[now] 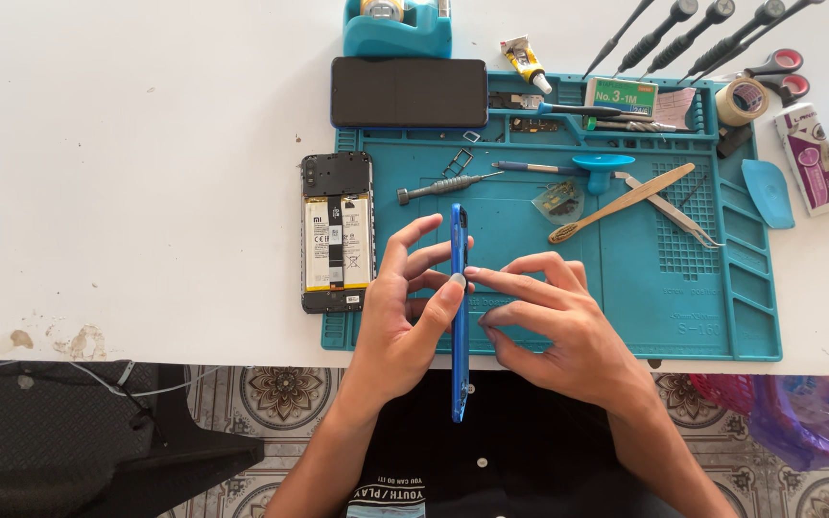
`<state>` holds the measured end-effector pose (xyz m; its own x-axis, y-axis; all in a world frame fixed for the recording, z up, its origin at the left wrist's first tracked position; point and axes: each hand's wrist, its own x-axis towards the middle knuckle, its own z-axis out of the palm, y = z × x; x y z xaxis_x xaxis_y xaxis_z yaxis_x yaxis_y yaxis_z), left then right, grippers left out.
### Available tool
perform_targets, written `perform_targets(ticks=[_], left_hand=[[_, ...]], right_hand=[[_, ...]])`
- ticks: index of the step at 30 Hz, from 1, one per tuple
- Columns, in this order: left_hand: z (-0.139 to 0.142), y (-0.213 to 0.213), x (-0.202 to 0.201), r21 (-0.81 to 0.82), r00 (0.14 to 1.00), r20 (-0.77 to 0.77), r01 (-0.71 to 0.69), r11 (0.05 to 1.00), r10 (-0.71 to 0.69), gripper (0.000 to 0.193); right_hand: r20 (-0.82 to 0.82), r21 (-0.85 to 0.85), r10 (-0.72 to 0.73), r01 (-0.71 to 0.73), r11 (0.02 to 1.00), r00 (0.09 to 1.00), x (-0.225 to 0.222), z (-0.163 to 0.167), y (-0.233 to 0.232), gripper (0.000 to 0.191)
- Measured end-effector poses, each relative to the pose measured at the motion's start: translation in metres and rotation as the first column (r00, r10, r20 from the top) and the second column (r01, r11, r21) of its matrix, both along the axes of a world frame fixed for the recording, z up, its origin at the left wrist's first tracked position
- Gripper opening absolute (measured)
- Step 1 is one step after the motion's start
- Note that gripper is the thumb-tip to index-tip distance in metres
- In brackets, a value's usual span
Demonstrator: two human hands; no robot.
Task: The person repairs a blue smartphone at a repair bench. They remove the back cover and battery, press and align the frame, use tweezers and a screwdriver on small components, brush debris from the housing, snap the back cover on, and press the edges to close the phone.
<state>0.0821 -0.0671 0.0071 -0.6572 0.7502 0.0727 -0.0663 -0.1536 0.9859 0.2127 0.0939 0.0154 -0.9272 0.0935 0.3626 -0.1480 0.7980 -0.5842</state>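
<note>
My left hand (405,307) and my right hand (549,317) hold a thin blue phone back cover (459,317) edge-on between them, above the near edge of the teal repair mat (626,297). Fingertips of both hands pinch its upper half. To the left, an opened phone (337,232) with its battery showing lies face down on the white table. A black phone screen (408,92) lies at the mat's far left corner.
On the mat lie a screwdriver (443,185), a teal suction cup (599,167), a bamboo toothbrush (621,202) and tweezers (669,209). Several screwdrivers (693,38), a glue tube (527,63), tape roll (741,100), scissors and a teal tape dispenser (397,29) sit at the back.
</note>
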Motion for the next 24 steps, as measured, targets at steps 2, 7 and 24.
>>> perform_targets(ticks=[2,7,24], left_hand=[[-0.0001,-0.0004,-0.0005,-0.002,1.000,-0.004,0.001,1.000,-0.001,0.069],[-0.0003,-0.0008,-0.0006,0.005,1.000,0.021,0.008,1.000,-0.008,0.070],[0.0008,0.0000,0.0005,-0.010,1.000,0.000,0.004,1.000,-0.004,0.069]], right_hand=[[-0.001,-0.015,0.002,-0.002,1.000,1.000,-0.0003,-0.0018,-0.0004,0.017],[0.017,-0.114,0.035,-0.033,0.993,0.999,0.0004,-0.0050,0.0044,0.017],[-0.013,-0.099,0.006,-0.007,0.995,1.000,0.0007,-0.0097,0.0038,0.018]])
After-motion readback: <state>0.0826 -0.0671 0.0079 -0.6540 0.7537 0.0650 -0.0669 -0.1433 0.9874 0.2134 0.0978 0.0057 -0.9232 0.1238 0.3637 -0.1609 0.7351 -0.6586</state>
